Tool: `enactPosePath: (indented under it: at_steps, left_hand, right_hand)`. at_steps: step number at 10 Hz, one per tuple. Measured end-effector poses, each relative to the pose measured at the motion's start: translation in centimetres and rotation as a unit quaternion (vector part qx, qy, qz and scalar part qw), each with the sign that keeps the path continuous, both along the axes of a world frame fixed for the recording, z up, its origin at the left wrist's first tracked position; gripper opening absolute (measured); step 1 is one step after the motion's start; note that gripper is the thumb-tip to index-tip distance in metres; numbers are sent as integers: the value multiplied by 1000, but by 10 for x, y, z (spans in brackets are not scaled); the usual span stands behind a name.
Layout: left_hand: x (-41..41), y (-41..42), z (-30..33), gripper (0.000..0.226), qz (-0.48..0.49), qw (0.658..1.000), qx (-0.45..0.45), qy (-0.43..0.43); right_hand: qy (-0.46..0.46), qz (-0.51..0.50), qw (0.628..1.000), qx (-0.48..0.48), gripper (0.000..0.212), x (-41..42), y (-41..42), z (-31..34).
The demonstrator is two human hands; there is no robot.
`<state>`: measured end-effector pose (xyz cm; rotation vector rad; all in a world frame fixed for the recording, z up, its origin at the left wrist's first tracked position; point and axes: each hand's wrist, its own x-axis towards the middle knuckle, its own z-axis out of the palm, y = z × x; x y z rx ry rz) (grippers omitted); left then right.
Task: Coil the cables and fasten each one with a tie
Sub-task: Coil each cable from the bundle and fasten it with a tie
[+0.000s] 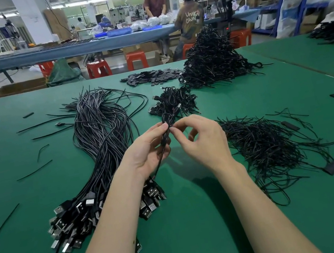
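My left hand (148, 152) grips a folded black cable (166, 124) above the green table (200, 220). Its loops stick up past my fingers and one end trails down toward my wrist. My right hand (202, 140) pinches at the middle of the same bundle with thumb and forefinger; whether a tie sits there is hidden. A long bunch of loose USB cables (101, 138) lies to the left, plugs (75, 218) toward me. A heap of black wire ties (270, 148) lies to the right.
A small heap of coiled cables (173, 100) sits just beyond my hands, and a tall pile of them (214, 60) behind it. Flat black strips (152, 76) lie at the back. Stray ties dot the left side. People work at a far bench.
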<state>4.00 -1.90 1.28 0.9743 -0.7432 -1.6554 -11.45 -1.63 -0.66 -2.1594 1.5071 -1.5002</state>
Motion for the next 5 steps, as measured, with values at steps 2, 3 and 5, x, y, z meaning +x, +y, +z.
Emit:
enactPosePath:
  at_steps: [2, 3, 5]
  left_hand:
    - [-2, 0, -3, 18, 0, 998, -34, -44]
    - [-1, -1, -2, 16, 11, 999, -5, -39]
    - [2, -3, -1, 26, 20, 998, 45, 37]
  right_hand:
    - [-642, 211, 541, 501, 7, 12, -1, 8]
    - [-490, 191, 737, 426, 5, 7, 1, 6]
    - [15, 28, 999, 10, 24, -5, 3, -6]
